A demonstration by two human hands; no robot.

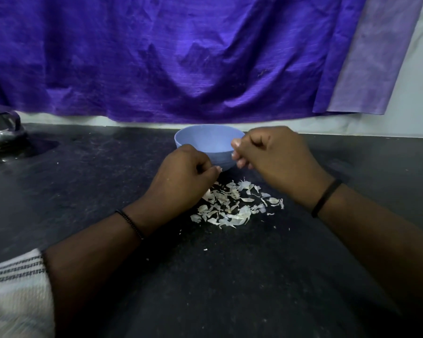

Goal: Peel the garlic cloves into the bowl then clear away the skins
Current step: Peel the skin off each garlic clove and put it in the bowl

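Observation:
A light blue bowl point(206, 140) stands on the black counter point(95, 181) at the far middle; its inside is hidden from here. A loose pile of pale garlic skins point(232, 206) lies just in front of it. My left hand point(181, 176) hovers over the pile's left edge with its fingers curled, thumb and forefinger pinching a small pale bit of skin. My right hand point(271, 154) is at the bowl's right rim, its curled fingertips pinching what seems to be a garlic clove, mostly hidden by the fingers.
A shiny steel vessel point(0, 128) sits at the far left of the counter. A purple cloth point(181, 57) hangs along the wall behind. A striped white cloth point(12, 296) lies at the near left corner. Tiny skin crumbs dot the counter in front of the pile.

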